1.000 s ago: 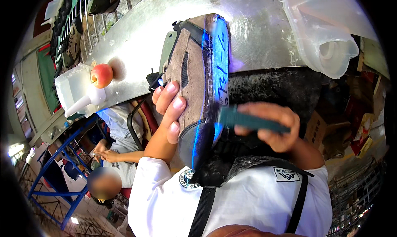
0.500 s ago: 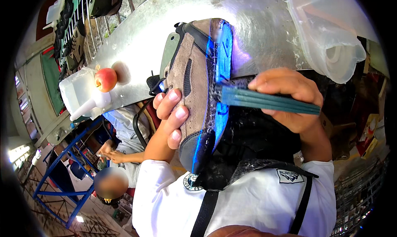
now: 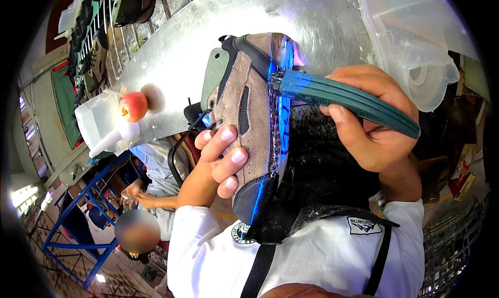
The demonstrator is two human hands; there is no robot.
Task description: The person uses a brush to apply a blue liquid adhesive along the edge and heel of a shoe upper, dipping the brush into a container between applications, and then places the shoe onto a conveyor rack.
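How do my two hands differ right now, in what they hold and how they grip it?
The left hand lies against the tan side of the shoe, fingers spread and curled over it; the right hand is closed in a fist around the teal handle of a brush. The left hand sits lower, by the shoe's middle; the right sits higher, its brush tip meeting the blue-lit sole edge. Both are bare and come from white sleeves.

Shoe (image 3: 249,121) under left-hand fingers (image 3: 223,157): matt suede upper, edge glossy wet blue. Brush (image 3: 343,98) in right-hand fingers (image 3: 358,137): ribbed teal plastic handle. Behind the fingers, brushed metal table (image 3: 218,33), scuffed, dull sheen.
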